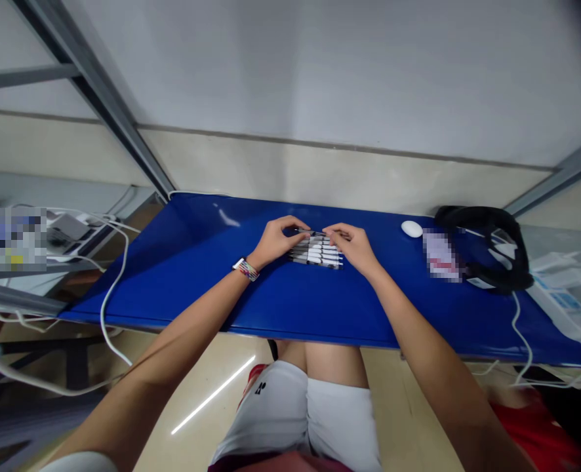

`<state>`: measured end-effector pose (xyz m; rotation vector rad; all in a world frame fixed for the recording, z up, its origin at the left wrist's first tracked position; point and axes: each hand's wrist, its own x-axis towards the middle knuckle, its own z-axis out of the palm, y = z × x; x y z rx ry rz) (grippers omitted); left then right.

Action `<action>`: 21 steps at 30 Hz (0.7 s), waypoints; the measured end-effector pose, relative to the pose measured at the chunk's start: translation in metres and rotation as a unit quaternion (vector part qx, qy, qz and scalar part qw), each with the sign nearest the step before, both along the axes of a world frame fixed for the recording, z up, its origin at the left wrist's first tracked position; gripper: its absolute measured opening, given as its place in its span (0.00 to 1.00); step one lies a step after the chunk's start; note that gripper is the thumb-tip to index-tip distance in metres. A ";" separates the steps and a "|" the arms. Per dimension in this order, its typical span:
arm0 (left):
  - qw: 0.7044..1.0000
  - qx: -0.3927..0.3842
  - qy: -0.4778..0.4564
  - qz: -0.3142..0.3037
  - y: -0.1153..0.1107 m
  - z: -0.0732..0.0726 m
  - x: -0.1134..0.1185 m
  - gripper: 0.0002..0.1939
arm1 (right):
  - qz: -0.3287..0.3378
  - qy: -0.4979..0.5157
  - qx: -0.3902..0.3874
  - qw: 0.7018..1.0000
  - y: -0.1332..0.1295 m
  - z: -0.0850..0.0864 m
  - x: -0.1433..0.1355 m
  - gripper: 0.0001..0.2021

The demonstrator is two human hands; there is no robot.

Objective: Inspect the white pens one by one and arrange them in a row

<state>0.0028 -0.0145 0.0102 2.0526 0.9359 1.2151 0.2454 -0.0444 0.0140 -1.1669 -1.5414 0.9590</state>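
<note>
Several pens (pixel 316 252) with white and dark parts lie side by side in a row on the blue table (pixel 271 295). At the far edge of the row, my left hand (pixel 279 238) pinches the left end of a dark pen (pixel 315 232) between thumb and fingers. The right end of that same pen is between the closed fingertips of my right hand (pixel 350 244). A watch or band and a colourful bracelet (pixel 247 268) are on my left wrist.
Toward the right of the table are a white oval object (pixel 411 229), a blurred-out packet (pixel 442 255) and a black headset-like strap (pixel 519 252). White cables (pixel 109 288) hang over the left side. A metal frame (pixel 108 105) stands behind on the left.
</note>
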 end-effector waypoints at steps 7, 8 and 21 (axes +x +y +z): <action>0.999 0.004 -0.024 0.038 0.012 -0.009 -0.004 0.07 | -0.037 0.165 -0.095 0.981 0.006 -0.004 0.006 0.16; 0.999 0.003 -0.023 0.038 0.012 -0.010 -0.004 0.07 | -0.038 0.177 -0.096 0.979 0.006 -0.004 0.005 0.16; 0.997 -0.068 -0.034 -0.004 0.007 -0.004 -0.004 0.14 | -0.019 0.191 -0.061 0.980 0.010 -0.012 0.002 0.20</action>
